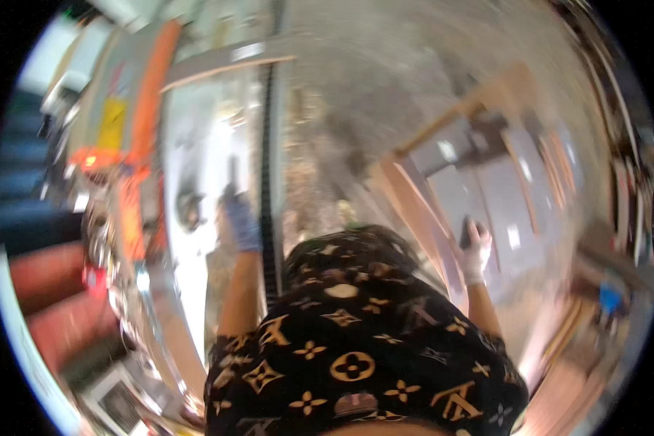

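My left hand (241, 221), in a bluish-grey glove, is over the edge of a pale machine bed (218, 149), beside a long black track (271, 174). Motion smears its fingers, so their grip is unclear. A dark blurred shape (190, 209) lies on the bed to its left. On the right, my right hand (477, 254), in a whitish glove, is closed around a small dark object (466, 234) whose kind I cannot make out. That hand is just above grey flat panels (454, 195) with brown edges, several of them stacked or laid side by side.
An orange and grey machine housing (149, 94) with a yellow label runs along the left. Across the bed lies a brown-edged board (225, 67). Red boxy shapes (58, 291) are at far left. More boards (570, 349) lean at lower right near a blue item (610, 298).
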The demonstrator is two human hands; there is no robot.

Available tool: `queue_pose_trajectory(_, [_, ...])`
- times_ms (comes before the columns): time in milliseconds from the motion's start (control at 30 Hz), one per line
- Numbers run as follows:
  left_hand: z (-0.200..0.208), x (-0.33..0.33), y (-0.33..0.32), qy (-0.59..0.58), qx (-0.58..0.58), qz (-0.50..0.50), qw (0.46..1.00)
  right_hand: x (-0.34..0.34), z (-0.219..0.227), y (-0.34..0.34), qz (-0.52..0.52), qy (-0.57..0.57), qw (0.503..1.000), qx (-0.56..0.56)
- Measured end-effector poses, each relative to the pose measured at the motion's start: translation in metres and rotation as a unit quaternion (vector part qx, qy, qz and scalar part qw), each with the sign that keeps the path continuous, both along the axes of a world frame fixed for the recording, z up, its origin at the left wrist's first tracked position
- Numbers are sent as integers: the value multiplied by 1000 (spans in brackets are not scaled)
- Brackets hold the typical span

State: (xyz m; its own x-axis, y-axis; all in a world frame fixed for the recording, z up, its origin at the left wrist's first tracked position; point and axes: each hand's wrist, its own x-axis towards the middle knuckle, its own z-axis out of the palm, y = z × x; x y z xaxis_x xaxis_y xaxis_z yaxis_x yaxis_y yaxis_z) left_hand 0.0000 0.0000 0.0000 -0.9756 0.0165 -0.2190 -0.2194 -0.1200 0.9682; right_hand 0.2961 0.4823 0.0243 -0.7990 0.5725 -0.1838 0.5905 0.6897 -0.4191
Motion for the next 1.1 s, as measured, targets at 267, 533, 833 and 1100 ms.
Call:
queue_pose_trajectory(267, [54,25,202,74,14,-4,997,-261,85,-94,389,156,907,-40])
queue_pose_trajectory(533, [19,-7,106,-55,108,247,961,-327,79,-202,611,20,790,56])
queue_pose_trajectory(833, [-55,-99,20,-86,156,356,917,-395,60,-290,611,37,787,82])
queue_pose_trajectory(1100, [-22,-118,52,-126,164,391,897,-417,74,-289,606,-11,789,104])
